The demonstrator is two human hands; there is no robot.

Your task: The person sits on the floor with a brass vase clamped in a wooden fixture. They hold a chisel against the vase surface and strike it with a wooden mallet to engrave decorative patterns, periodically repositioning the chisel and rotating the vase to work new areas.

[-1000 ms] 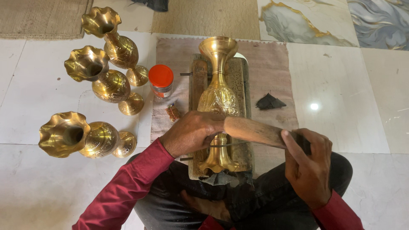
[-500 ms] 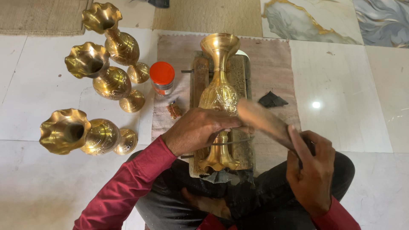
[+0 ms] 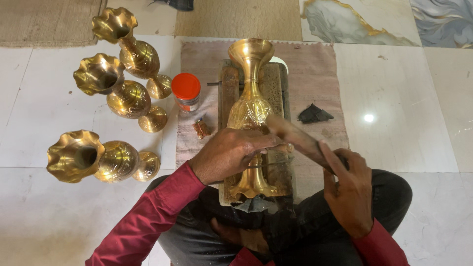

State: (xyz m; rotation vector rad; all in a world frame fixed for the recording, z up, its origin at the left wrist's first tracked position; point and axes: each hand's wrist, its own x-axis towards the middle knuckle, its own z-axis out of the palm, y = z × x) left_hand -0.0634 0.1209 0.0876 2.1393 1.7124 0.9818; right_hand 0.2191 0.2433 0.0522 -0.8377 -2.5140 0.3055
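Note:
A tall brass vase [image 3: 251, 106] lies lengthwise on a wooden block [image 3: 229, 91] in front of me, its mouth pointing away. My left hand [image 3: 230, 153] presses on the vase's lower body and pinches a thin metal tool against it. My right hand [image 3: 349, 189] grips the handle of a wooden mallet [image 3: 296, 139], whose head is over the vase near my left fingers. My legs are crossed under the block.
Three finished brass vases [image 3: 129, 50] [image 3: 116, 92] [image 3: 93, 158] lie on the white tile floor at left. A small jar with an orange lid [image 3: 186, 91] stands on the pinkish cloth [image 3: 315, 69], with a dark scrap [image 3: 313, 114] at right.
The mallet has swung from lying across the vase to tilted up and away, then back down toward my left fingers. My right hand shifted slightly. The left hand stays on the vase.

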